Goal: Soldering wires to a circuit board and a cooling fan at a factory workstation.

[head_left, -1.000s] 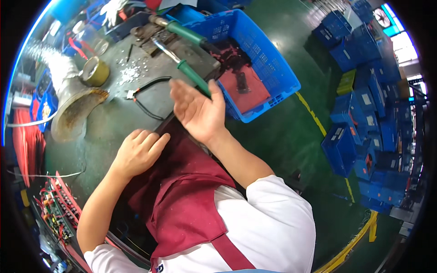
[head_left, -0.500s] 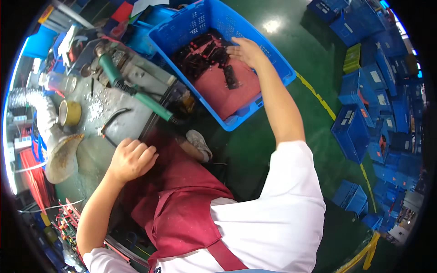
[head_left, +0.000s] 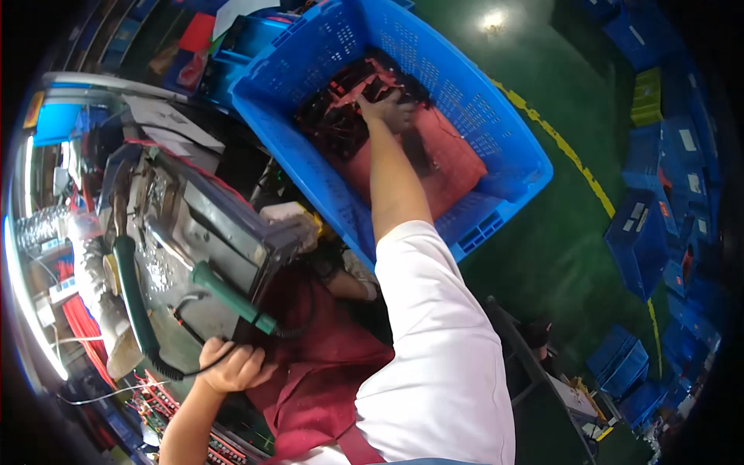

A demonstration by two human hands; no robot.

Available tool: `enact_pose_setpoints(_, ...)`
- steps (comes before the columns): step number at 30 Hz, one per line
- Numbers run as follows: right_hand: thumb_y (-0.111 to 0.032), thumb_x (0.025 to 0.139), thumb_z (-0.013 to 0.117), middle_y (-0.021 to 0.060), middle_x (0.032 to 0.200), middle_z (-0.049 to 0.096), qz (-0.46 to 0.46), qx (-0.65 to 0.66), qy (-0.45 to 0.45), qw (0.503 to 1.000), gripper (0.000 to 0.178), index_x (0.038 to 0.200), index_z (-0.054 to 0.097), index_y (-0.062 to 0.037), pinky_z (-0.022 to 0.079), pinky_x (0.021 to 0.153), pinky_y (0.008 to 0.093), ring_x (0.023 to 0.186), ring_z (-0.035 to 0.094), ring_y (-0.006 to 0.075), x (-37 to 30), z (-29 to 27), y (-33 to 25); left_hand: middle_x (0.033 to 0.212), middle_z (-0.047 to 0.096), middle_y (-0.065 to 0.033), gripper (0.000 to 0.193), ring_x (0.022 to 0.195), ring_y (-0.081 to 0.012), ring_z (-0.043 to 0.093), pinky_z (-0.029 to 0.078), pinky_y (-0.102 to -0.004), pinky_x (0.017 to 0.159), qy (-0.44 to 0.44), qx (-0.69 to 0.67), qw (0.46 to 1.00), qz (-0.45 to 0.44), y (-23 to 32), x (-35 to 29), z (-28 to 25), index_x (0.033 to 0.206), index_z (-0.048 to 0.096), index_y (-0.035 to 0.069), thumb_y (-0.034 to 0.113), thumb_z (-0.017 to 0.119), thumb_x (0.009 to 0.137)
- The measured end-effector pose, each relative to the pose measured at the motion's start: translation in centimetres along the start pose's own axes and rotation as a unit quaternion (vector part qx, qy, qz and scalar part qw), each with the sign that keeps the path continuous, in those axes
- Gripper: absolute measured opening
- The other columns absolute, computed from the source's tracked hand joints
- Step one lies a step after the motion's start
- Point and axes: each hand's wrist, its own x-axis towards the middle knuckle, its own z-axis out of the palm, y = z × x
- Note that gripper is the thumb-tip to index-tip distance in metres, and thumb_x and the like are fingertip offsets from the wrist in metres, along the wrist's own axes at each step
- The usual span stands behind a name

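My right hand (head_left: 390, 114) reaches down into a blue plastic crate (head_left: 508, 182), its fingers apart over a heap of dark parts (head_left: 333, 124). Some fingers are blurred, and nothing shows in their grip. Reddish sheet material (head_left: 457, 159) lies under and beside the parts. By the near edge of the metal bench, my left hand (head_left: 232, 366) is closed, fingers curled inward; whatever they may hold is hidden. A thin black cord passes across that hand. Two green-handled tools that look like soldering irons (head_left: 232, 298) are above the bench, near the left hand.
A short black cable (head_left: 184, 306) and small silvery bits lie on the bench. A flexible silver duct (head_left: 93, 267) stands at the left. Blue bins (head_left: 639, 240) are stacked along the right beyond a yellow floor line (head_left: 570, 159). Red-and-black strips (head_left: 159, 399) sit lower left.
My right hand has moved left and onto the dark parts from the crate's right side. My left hand stays curled at the bench edge. The whole view has shifted.
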Motion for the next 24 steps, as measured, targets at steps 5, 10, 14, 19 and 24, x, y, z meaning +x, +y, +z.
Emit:
enact_pose_setpoints(5, -0.088, 0.067, 0.083, 0.0329, 0.172, 0.028, -0.026, -0.089, 0.091, 0.991, 0.130, 0.168, 0.036, -0.0216, 0.038, 0.120, 0.0678, 0.155, 0.037, 0.0527, 0.7, 2.6, -2.2, 0.078, 0.064, 0.0059, 0.042, 0.068, -0.0122, 0.058, 0.037, -0.0321, 0.060, -0.011, 0.018, 1.000, 0.016, 0.0, 0.3, -0.1, 0.090, 0.072, 0.017, 0.049, 0.093, 0.075)
enact_pose_setpoints(10, -0.074, 0.064, 0.095, 0.0329, 0.171, 0.029, -0.026, -0.077, 0.100, 0.992, 0.127, 0.166, 0.036, -0.0234, 0.043, 0.119, 0.0636, 0.153, 0.039, 0.0505, 1.4, 4.4, -3.2, 0.081, 0.066, 0.0072, 0.040, 0.067, -0.0102, 0.056, 0.036, -0.0309, 0.061, -0.031, 0.023, 0.999, 0.006, 0.9, 0.8, -1.7, 0.090, 0.072, 0.019, 0.050, 0.092, 0.076)
enact_pose_setpoints(14, -0.071, 0.066, 0.095, 0.0308, 0.166, 0.036, -0.039, -0.077, 0.044, 0.995, 0.125, 0.166, 0.035, -0.0254, 0.047, 0.115, 0.0621, 0.149, 0.044, 0.0488, 4.5, 2.8, 0.1, 0.081, 0.067, 0.0064, 0.040, 0.067, -0.0108, 0.056, 0.037, -0.0304, 0.059, -0.016, 0.015, 1.000, 0.009, 1.0, 0.3, -1.0, 0.091, 0.072, 0.019, 0.050, 0.092, 0.076)
enact_pose_setpoints(19, -0.075, 0.061, 0.097, 0.0296, 0.162, 0.042, -0.041, -0.068, -0.029, 0.996, 0.131, 0.167, 0.035, -0.0287, 0.053, 0.110, 0.0592, 0.146, 0.052, 0.0476, 1.4, 0.5, 2.3, 0.080, 0.065, 0.0014, 0.039, 0.063, -0.0160, 0.059, 0.042, -0.0356, 0.064, 0.017, 0.013, 1.000, -0.001, 1.2, -0.2, -0.7, 0.088, 0.071, 0.014, 0.046, 0.090, 0.074)
enact_pose_setpoints(24, -0.051, 0.067, 0.095, 0.0282, 0.151, 0.053, -0.095, -0.029, -0.021, 0.995, 0.107, 0.158, 0.045, -0.0255, 0.054, 0.110, 0.0540, 0.135, 0.060, 0.0455, -0.4, -4.6, 8.7, 0.079, 0.061, -0.0010, 0.041, 0.065, -0.0195, 0.057, 0.041, -0.0373, 0.062, 0.049, -0.013, 0.999, 0.015, 1.7, -0.6, 0.2, 0.091, 0.070, 0.011, 0.042, 0.091, 0.075)
